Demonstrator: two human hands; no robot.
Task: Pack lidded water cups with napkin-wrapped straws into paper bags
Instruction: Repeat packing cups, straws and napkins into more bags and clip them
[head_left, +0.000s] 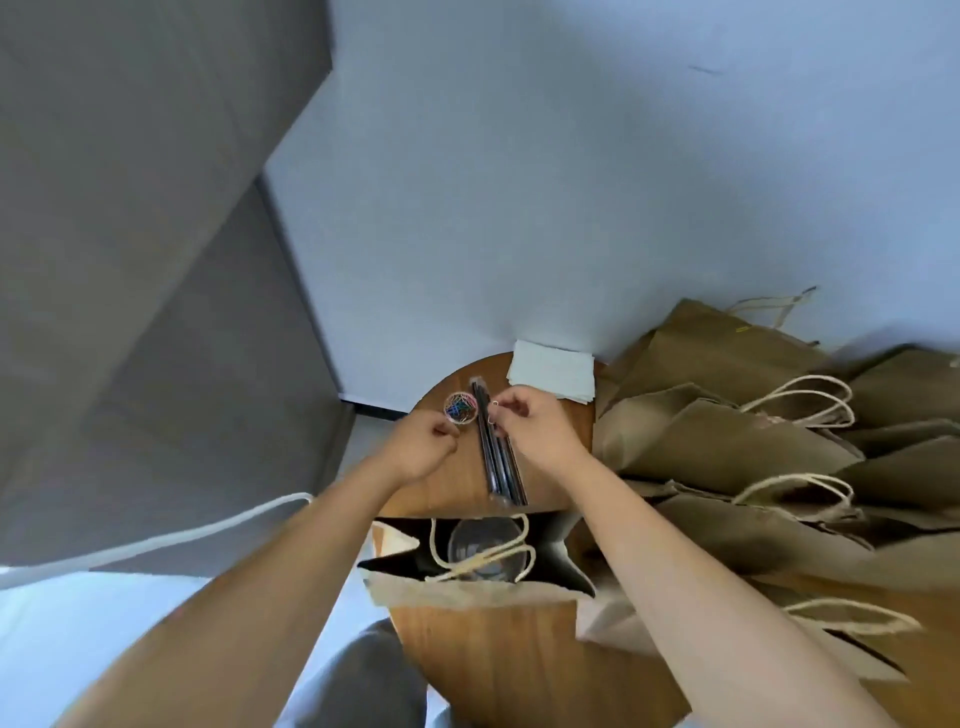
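An open brown paper bag stands at the near edge of the round wooden table, and a clear lidded cup sits inside it. A bundle of dark straws lies on the table beyond the bag. My right hand hovers over the straws' far end and pinches a small pale loop, seemingly a paper clip. My left hand is curled beside a small round container of coloured clips; what its fingers hold is hidden. A stack of white napkins lies at the table's far edge.
A heap of flat brown paper bags with rope handles covers the table's right side. A grey sofa fills the left, and a pale wall stands behind the table. A white cord runs across the lower left.
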